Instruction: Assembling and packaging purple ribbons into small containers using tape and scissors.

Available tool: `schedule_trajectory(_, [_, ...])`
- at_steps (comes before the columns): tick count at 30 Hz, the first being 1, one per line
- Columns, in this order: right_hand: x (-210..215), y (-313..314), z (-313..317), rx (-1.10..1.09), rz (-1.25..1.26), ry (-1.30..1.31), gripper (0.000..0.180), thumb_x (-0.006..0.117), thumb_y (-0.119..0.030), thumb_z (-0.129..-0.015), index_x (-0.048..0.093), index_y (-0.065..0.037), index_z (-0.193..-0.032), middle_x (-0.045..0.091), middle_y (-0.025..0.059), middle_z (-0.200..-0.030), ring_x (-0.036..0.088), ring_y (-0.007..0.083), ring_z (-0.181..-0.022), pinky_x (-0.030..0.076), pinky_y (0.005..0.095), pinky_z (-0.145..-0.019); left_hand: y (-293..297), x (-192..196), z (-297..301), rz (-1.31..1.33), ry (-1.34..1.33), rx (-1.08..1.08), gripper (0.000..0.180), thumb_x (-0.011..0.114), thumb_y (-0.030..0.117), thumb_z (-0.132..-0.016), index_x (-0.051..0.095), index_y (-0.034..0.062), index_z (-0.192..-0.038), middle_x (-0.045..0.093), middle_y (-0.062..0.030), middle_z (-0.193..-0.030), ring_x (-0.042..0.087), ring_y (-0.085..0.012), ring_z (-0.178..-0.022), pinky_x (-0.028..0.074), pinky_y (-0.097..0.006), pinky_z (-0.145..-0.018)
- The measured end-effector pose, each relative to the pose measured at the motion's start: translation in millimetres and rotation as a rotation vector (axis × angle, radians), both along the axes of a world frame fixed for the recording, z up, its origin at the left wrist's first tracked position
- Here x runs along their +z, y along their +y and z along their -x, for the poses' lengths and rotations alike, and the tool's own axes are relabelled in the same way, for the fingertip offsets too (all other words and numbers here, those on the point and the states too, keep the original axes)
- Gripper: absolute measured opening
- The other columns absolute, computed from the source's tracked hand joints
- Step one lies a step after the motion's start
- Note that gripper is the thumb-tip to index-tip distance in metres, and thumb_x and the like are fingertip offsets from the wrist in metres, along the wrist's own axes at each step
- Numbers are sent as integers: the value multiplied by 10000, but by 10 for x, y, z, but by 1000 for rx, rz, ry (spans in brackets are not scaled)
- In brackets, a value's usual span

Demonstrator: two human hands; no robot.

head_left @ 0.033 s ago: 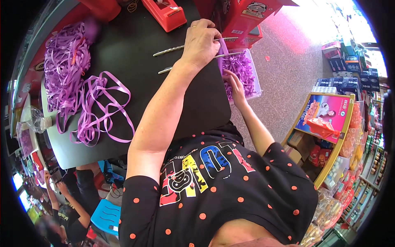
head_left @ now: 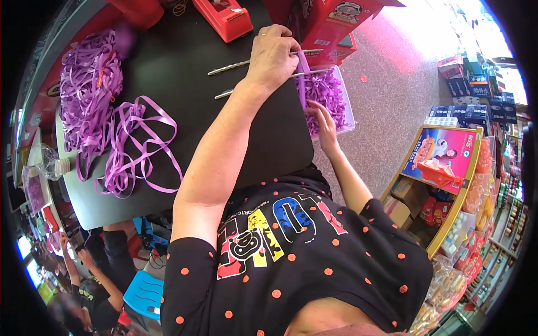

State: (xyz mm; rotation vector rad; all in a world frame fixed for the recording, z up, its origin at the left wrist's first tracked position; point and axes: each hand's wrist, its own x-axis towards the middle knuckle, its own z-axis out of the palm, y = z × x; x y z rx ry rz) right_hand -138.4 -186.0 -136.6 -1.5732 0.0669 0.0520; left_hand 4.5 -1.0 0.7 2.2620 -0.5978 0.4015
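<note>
Two thin metal rods (head_left: 228,68), twisted along part of their length, lie roughly parallel near the right edge of the black table. A purple ribbon (head_left: 302,89) passes around them on the right side. My left hand (head_left: 273,55) is over the rods, its fingers closed on the ribbon at the upper rod. Lower down, my right hand (head_left: 325,124) has bent fingertips at the ribbon's lower stretch, which looks taut; its thumb is partly hidden. Beside and behind that hand is a clear plastic box (head_left: 350,120) full of short purple ribbon pieces (head_left: 330,92).
A large heap of purple ribbon (head_left: 89,89) covers the table's left, with loose loops (head_left: 168,162) trailing toward me. At the back are a red tape dispenser (head_left: 232,25) and red cartons (head_left: 330,28). A blue stool (head_left: 144,294) and another person (head_left: 101,285) are at lower left.
My right hand has shifted slightly toward me, and the ribbon below the rods looks straighter. My left hand has hardly moved.
</note>
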Motion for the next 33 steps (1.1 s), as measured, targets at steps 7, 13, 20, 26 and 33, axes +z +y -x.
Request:
schedule_trajectory(7, [1064,-23,628,-172,82,-58,391,333,-237,-984,536,9,-1210,679,114,-958,549,146,-989,320,321,-982,-28,-9,-42,-26,9,-19,174,678,70,-660,720,88,-827,604,-80,-1083,513,-288,-1071,420,-370,-927])
schedule_trajectory(13, [1469,-12,599,-103,186,-279,448,304,-275,-977,536,42,-1192,676,148,-928,569,183,-979,328,362,-972,-29,0,-28,-31,19,-29,179,671,73,-663,718,87,-836,602,-82,-1085,513,-288,-1071,417,-375,-931])
schedule_trajectory(20, [1989,-16,-164,105,-37,-579,587,252,-430,-976,424,33,-1292,648,202,-1000,613,270,-964,306,414,-990,-15,-14,-31,-16,8,-23,172,672,72,-654,713,83,-821,604,-83,-1066,522,-294,-1049,433,-373,-908])
schedule_trajectory(26, [2076,122,-1442,291,-250,-401,671,380,-595,-913,310,-165,-1423,645,113,-1092,558,104,-811,381,222,-793,-22,-48,-44,15,-13,11,124,676,74,-644,690,48,-765,596,-95,-1061,521,-297,-1049,433,-366,-908])
schedule_trajectory(33, [1225,91,-1842,350,156,-362,641,242,-491,-982,301,3,-1387,622,173,-1125,568,232,-1087,371,356,-990,-33,0,-33,15,40,17,130,686,88,-640,681,23,-753,575,-121,-1112,502,-297,-1075,417,-352,-935])
